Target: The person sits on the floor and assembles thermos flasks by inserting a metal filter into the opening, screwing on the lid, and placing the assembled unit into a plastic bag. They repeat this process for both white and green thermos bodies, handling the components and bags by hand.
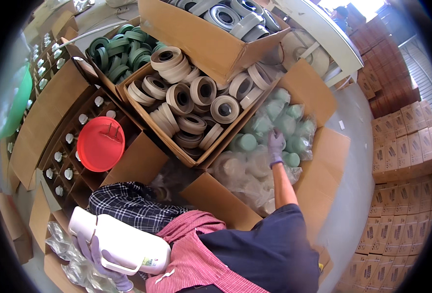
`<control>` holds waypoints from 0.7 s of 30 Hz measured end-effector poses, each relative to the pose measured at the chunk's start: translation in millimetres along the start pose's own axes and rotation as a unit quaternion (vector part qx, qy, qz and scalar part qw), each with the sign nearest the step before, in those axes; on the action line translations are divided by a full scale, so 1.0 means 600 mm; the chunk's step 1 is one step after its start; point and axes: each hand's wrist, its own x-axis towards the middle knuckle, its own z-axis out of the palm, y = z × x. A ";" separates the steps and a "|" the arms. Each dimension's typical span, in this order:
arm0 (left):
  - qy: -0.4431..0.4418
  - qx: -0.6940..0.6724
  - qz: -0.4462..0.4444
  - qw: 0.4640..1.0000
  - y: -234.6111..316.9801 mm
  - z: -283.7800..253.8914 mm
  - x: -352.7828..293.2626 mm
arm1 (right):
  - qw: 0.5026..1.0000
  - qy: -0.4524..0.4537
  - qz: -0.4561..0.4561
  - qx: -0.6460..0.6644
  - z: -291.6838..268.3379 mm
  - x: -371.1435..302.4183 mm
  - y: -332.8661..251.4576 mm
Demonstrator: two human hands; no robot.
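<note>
A white vacuum flask [128, 237] with a side handle and a small printed label lies aslant against my body at the lower left. My left hand [99, 259], in a pale purple glove, is wrapped round its underside near the handle. Out to the right, my gloved right hand [275, 146] reaches into an open carton [326, 161] and rests among pale green cups [247, 142] in clear plastic bags. Its fingers are bent and pressed together; what is between them is hidden. Paler, beige-looking cups [233, 166] in plastic lie nearer in the same carton.
Beyond stands a carton of beige rings [225, 109], with boxes of green rings [121, 51] and grey rings [222, 17] behind. A red basin [101, 144] sits on a divided carton of white-capped items at left. Stacked cartons [401, 146] line the right side.
</note>
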 end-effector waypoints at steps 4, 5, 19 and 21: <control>0.007 0.036 -0.007 0.999 0.015 -0.013 -0.012 | 0.943 -0.126 0.138 -0.276 0.035 0.037 -0.102; 0.005 0.037 -0.004 0.999 0.017 -0.016 -0.013 | 0.920 -0.148 0.144 -0.332 0.034 0.036 -0.104; 0.138 -0.219 -0.168 0.951 -0.032 -0.087 0.170 | 0.578 -0.696 -0.011 0.426 0.062 -0.060 -0.603; 0.070 -0.250 -0.063 0.964 0.016 -0.067 0.255 | 0.535 -0.710 0.043 0.456 0.109 -0.122 -0.705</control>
